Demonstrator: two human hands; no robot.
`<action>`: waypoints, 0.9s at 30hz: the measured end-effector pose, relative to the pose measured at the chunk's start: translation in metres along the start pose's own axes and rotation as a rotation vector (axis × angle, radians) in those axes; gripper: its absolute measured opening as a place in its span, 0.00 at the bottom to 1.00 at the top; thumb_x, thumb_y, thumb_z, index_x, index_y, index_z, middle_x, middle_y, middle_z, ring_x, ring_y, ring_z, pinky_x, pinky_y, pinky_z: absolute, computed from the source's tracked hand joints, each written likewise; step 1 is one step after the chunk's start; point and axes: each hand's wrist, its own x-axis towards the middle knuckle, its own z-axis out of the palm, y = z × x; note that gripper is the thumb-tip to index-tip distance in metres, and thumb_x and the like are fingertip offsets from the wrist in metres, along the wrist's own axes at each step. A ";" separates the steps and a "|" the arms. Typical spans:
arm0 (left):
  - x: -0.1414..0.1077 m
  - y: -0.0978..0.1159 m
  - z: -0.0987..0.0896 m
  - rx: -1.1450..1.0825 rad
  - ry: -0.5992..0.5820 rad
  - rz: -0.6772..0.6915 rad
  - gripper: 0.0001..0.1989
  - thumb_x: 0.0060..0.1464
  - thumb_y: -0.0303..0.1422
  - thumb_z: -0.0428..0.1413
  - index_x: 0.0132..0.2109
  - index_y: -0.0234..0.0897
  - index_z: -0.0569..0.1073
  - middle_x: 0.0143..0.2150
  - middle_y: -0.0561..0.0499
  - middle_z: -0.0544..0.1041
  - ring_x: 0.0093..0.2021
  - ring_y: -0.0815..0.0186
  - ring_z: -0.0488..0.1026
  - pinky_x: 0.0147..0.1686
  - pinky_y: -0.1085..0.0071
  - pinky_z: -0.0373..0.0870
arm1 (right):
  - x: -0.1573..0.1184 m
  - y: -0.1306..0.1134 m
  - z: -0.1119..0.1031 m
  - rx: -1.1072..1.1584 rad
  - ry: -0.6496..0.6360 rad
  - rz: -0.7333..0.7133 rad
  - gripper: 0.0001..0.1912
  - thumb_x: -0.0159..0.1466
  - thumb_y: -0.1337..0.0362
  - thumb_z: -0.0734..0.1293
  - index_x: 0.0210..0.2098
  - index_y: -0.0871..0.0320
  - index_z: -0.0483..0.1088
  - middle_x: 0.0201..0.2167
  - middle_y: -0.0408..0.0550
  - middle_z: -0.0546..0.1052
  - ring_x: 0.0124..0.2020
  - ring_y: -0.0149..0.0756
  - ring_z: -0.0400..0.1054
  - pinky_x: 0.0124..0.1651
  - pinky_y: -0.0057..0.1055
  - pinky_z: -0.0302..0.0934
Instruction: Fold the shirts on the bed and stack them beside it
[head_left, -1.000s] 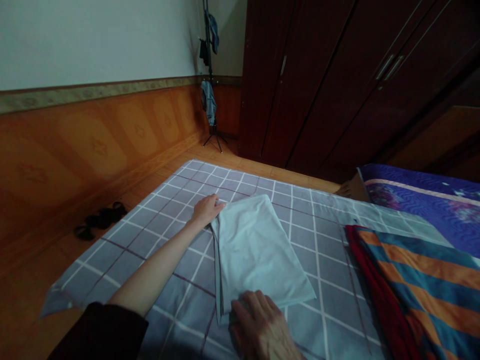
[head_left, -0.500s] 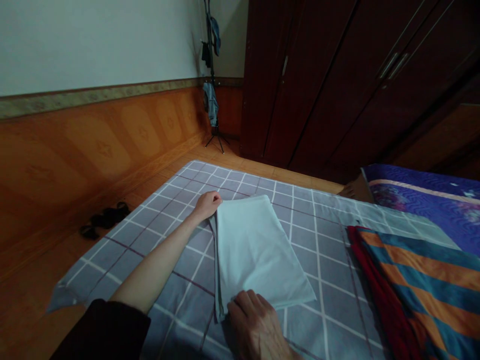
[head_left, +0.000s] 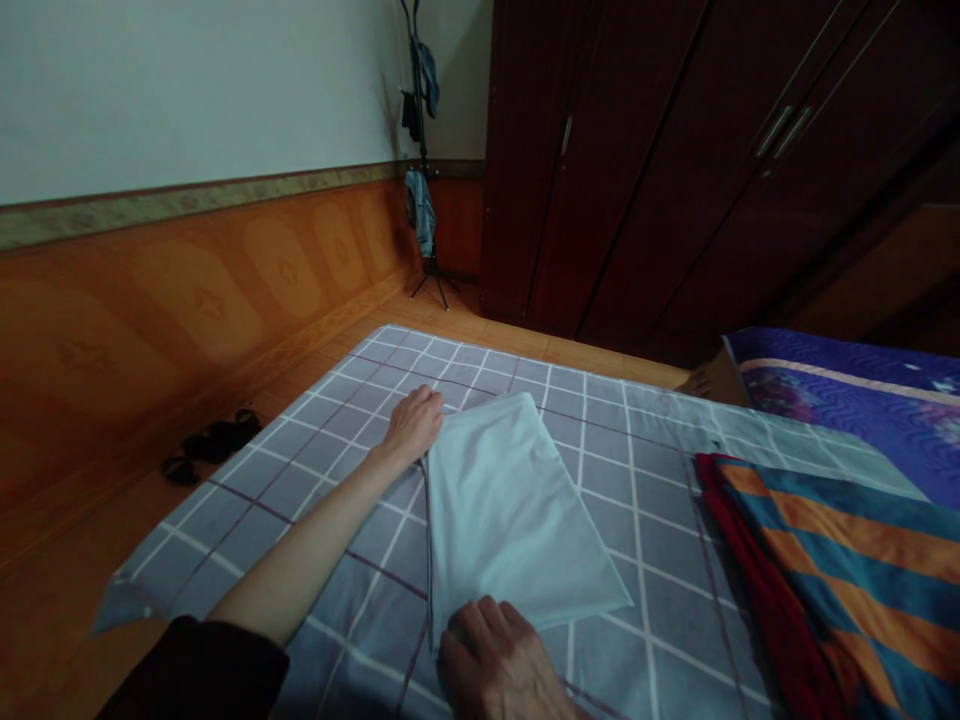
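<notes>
A pale blue-white folded cloth [head_left: 510,510] lies on the grey checked bedspread [head_left: 600,460]; its exact kind does not show. At its far left corner my left hand [head_left: 414,425] is closed, fingers curled over the edge of the fabric. My right hand [head_left: 499,655] is closed at the near left corner, with the fingertips bent under and partly hidden. Between the two hands the left edge runs fairly straight, its layers close together. Soft wrinkles cross the cloth's upper face.
To the right lie an orange-and-blue striped cloth [head_left: 870,540] and a dark red fabric [head_left: 757,560]. Behind them is a purple floral cover [head_left: 847,375]. A dark wardrobe [head_left: 637,150] and a coat stand [head_left: 424,140] are beyond the bed. Black sandals [head_left: 217,440] sit on the floor.
The cloth's left edge has been drawn slightly left and toward me, and its layers lie closer together. My left hand has turned a little, and more wrinkles show on top.
</notes>
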 end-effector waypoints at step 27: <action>0.037 0.119 0.074 -0.005 -0.379 0.564 0.33 0.62 0.51 0.40 0.67 0.38 0.48 0.70 0.42 0.43 0.69 0.57 0.36 0.65 0.56 0.38 | -0.080 0.104 -0.019 -0.410 -0.020 0.240 0.33 0.60 0.64 0.63 0.63 0.66 0.53 0.64 0.61 0.55 0.65 0.51 0.47 0.57 0.43 0.59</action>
